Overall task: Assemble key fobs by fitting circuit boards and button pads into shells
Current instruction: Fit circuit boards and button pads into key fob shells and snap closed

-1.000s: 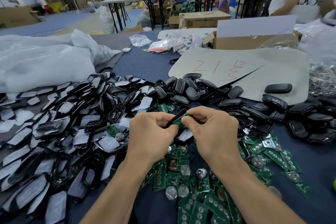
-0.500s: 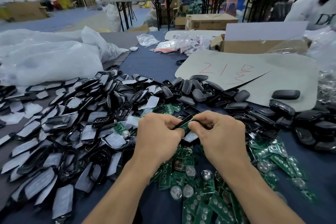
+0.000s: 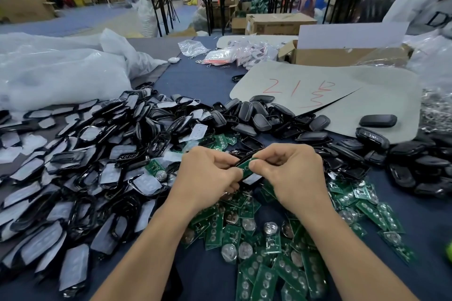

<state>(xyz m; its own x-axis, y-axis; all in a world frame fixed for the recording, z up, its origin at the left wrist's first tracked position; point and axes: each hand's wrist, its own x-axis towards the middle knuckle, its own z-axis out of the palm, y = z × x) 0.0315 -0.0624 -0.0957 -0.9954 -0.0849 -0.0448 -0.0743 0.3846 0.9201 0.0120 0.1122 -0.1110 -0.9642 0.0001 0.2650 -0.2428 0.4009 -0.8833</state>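
Board-fitting looks to be the step in hand: the left hand (image 3: 208, 173) curls its fingers and thumb round one end of a black shell (image 3: 248, 155), the right hand (image 3: 291, 173) pinches the other end, and a green circuit board (image 3: 247, 166) sits slanted between the two thumbs, touching the shell but, as far as one can tell, not yet flat in it. Both hands hover just above the table (image 3: 195, 80), so the piece is carried in the air, not resting on anything. A pale patch shows right under the board; whether it is a button pad belonging to this fob or a part lying below is unclear. The next move probably calls for lining the board's edges up with the shell's cavity and pressing evenly with the thumbs until it drops in, taking care not to flex the board. Just beneath, toward the person, lies a spread of loose boards (image 3: 269, 239), many with round silver cells. To the left sprawls a large heap of film-covered shell fronts (image 3: 85, 154); beyond the hands a smaller heap of black shell backs (image 3: 256, 117) runs up against a grey sheet (image 3: 354, 95) marked in red, on which one closed fob (image 3: 378, 120) lies apart
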